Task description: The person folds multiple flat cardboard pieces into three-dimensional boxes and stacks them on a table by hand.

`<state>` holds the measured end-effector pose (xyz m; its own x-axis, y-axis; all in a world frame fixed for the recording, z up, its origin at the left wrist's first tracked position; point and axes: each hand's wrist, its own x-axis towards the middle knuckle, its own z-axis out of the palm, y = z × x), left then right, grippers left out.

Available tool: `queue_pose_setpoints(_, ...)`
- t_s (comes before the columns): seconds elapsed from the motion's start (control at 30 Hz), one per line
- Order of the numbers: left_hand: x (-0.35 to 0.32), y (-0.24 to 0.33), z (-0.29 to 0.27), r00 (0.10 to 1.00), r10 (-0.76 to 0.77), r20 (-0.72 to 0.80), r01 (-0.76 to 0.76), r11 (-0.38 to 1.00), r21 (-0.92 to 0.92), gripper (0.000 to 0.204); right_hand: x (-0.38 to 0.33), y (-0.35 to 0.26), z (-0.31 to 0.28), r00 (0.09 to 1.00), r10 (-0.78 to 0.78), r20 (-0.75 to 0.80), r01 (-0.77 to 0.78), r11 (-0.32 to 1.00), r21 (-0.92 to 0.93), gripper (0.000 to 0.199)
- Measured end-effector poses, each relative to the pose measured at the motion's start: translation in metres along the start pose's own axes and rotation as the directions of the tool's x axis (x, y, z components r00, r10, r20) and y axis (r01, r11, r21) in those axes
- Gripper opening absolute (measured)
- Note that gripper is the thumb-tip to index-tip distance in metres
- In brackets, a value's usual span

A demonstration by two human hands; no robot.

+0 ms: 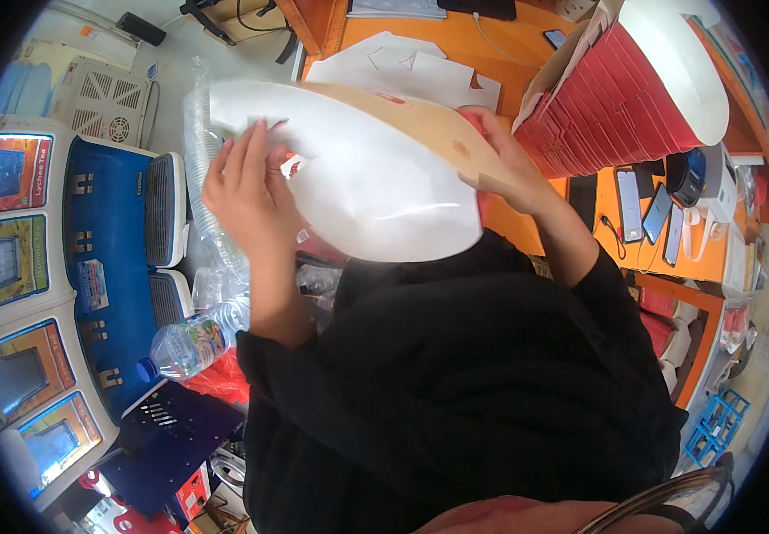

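In front of my body I hold a curved paperboard piece point(384, 187), with a white inner face and a tan outer face that has some red on it. My right hand point(511, 165) grips its right end, thumb on the near side and fingers on the far side. At the left end, the bent fingers of my left hand point(251, 182) pinch its edge; they are slightly blurred. A small red-and-white bit shows beside those fingertips. Flat white paperboard blanks point(420, 67) lie on the orange table point(527, 44) beyond the held piece.
A tall stack of nested red paperboard containers point(620, 98) leans at the right. Phones point(629, 205) and cables lie on the table beside it. To my left are nested clear plastic cups point(199, 169), a plastic bottle point(184, 349) and a blue-and-white drink dispenser point(109, 267).
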<state>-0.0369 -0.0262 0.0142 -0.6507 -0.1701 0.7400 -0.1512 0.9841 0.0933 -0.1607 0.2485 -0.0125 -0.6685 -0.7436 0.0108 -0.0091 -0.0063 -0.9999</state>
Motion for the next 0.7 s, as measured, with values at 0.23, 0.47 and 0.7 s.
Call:
queue_pose_setpoints(0.23, -0.088, -0.023, 0.032, 0.861, -0.34, 0.379, 0.476, 0.8, -0.364, 0.024, -0.025, 0.008, 0.008, 0.999, 0.051, 0.016, -0.05, 0.998, -0.034, 0.073)
queue_pose_setpoints(0.47, -0.059, 0.037, -0.034, 0.663, -0.388, 0.64, 0.747, 0.286, -0.6, 0.014, -0.045, -0.009, 0.027, 0.997, 0.026, -0.077, -0.015, 0.989, 0.147, 0.077)
queue_pose_setpoints(0.7, -0.055, 0.023, -0.061, 0.809, -0.127, 0.575, 0.547, 0.524, -0.654, 0.018, -0.051, -0.009, 0.026, 0.983, 0.067, -0.171, -0.056, 0.996, 0.071, 0.077)
